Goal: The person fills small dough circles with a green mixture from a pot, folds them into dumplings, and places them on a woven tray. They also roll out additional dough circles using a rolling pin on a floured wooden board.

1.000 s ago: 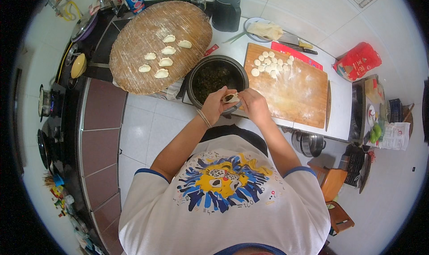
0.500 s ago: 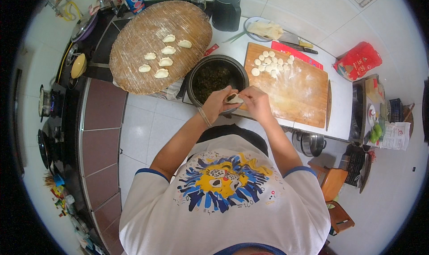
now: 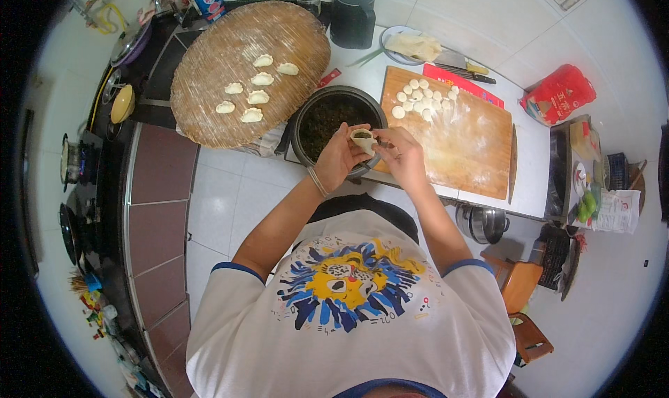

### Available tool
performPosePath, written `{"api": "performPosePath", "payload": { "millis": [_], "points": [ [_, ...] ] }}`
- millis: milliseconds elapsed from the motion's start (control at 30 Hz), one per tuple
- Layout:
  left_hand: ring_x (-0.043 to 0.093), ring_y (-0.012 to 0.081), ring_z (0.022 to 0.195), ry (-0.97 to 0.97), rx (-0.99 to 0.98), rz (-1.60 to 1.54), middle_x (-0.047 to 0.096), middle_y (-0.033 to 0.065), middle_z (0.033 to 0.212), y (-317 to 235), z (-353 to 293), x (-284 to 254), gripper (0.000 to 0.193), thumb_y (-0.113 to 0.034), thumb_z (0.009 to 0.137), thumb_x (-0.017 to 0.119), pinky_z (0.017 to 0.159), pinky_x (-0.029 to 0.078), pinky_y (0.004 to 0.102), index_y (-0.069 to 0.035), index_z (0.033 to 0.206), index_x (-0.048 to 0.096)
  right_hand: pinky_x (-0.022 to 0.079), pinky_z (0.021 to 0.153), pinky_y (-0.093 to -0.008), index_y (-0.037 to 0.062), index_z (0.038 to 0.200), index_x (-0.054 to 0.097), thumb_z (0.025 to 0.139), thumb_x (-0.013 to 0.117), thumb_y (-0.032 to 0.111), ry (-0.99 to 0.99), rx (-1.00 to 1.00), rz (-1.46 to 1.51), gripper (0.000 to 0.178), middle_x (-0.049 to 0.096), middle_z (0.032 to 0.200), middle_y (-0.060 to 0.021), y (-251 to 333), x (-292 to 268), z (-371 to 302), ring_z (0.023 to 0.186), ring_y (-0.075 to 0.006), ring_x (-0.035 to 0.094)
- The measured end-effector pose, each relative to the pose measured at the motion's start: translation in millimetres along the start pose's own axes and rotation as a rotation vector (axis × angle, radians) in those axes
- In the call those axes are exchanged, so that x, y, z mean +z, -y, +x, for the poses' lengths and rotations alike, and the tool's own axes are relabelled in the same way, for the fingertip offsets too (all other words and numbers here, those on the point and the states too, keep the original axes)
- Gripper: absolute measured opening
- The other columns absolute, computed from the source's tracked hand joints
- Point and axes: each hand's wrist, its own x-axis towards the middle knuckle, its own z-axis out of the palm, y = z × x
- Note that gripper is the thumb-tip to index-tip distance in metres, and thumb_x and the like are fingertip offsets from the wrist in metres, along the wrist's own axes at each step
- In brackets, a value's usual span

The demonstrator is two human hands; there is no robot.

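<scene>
Over the near right rim of a dark bowl point(image 3: 298, 137), my two hands hold one dumpling wrapper point(image 3: 364, 147), folded partway into a cup with dark green filling showing at its open top. My left hand point(image 3: 336, 157) cradles it from the left, fingers curled around its side. From the right, my right hand point(image 3: 404, 157) pinches the wrapper's edge. Inside the bowl lies dark chopped filling point(image 3: 325, 123). Left of it, several shaped dumplings point(image 3: 261, 79) rest on a big round woven tray point(image 3: 202, 63).
A floured wooden board point(image 3: 467, 157) to the right carries several small dough pieces point(image 3: 418, 104). Behind it lie a knife point(image 3: 474, 76) and a plate point(image 3: 392, 37) holding a pale bundle. A rolling pin point(image 3: 513, 162) lies along the board's right edge. A black kettle point(image 3: 353, 16) stands at the back.
The wrapper has turned more upright, and its filled opening now faces up. My left fingers have opened slightly around it; my right hand has shifted a little along its edge.
</scene>
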Motion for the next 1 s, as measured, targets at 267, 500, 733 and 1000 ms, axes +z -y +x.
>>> {"api": "performPosePath", "payload": {
  "millis": [267,500,733,1000],
  "points": [
    [0.055,0.0153,0.1,-0.043,0.008,0.099,0.055,0.0058,0.111,10,1,-1,0.049,-0.044,0.096,0.029,0.09,0.045,0.0326,-0.005,0.122,0.046,0.05,0.06,-0.0325,0.0024,0.087,0.062,0.069,0.069,0.001,0.045,-0.006,-0.041,0.019,0.062,0.083,-0.0108,-1,8,0,0.071,-0.0281,0.062],
    [0.055,0.0126,0.095,-0.053,-0.006,0.143,0.056,0.0044,0.109,10,-2,3,0.047,-0.042,0.097,0.028,0.087,0.046,0.0296,-0.006,0.12,0.048,0.05,0.059,-0.0338,0.0016,0.089,0.06,0.069,0.067,0.0,0.002,0.018,-0.066,0.021,0.061,0.079,-0.0126,5,9,-3,0.07,-0.0285,0.062],
    [0.056,0.0121,0.093,-0.076,-0.051,0.149,0.057,0.0037,0.105,14,-2,2,0.044,-0.039,0.098,0.027,0.086,0.046,0.0291,-0.007,0.117,0.049,0.05,0.062,-0.0347,0.0016,0.088,0.06,0.07,0.065,0.0,0.016,-0.018,-0.105,0.019,0.062,0.081,-0.0135,5,9,-5,0.073,-0.0298,0.062],
    [0.055,0.0142,0.099,-0.076,-0.034,0.146,0.056,0.0056,0.106,14,-5,6,0.043,-0.039,0.098,0.028,0.089,0.046,0.0311,-0.006,0.116,0.049,0.05,0.066,-0.0356,0.0013,0.093,0.06,0.074,0.06,-0.001,0.014,-0.121,-0.141,0.019,0.061,0.082,-0.0141,-7,13,-9,0.078,-0.0308,0.061]
  ]
}}
